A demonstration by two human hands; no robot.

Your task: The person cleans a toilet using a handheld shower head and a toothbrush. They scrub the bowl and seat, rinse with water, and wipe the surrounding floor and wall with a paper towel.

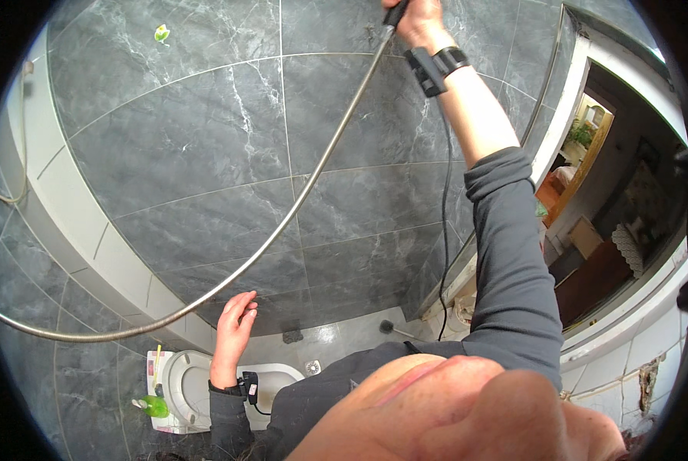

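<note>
My right hand is raised at the top edge, its fingers wrapped around a black handle. A flexible metal shower hose runs from that handle in a long curve down to the left rim. Whatever lies past the handle's upper end is cut off by the frame. My left hand is held low near the hose, empty, with its fingers slightly bent and apart. No contact shows between it and the hose. Both wrists wear black strapped devices; a dark cable hangs from the right one.
Grey marble-look tiles cover the wall, with a leaf-like sticker. At lower left are a toilet, a green bottle and a white basin. A brush lies near a floor drain. A white-framed doorway opens at right.
</note>
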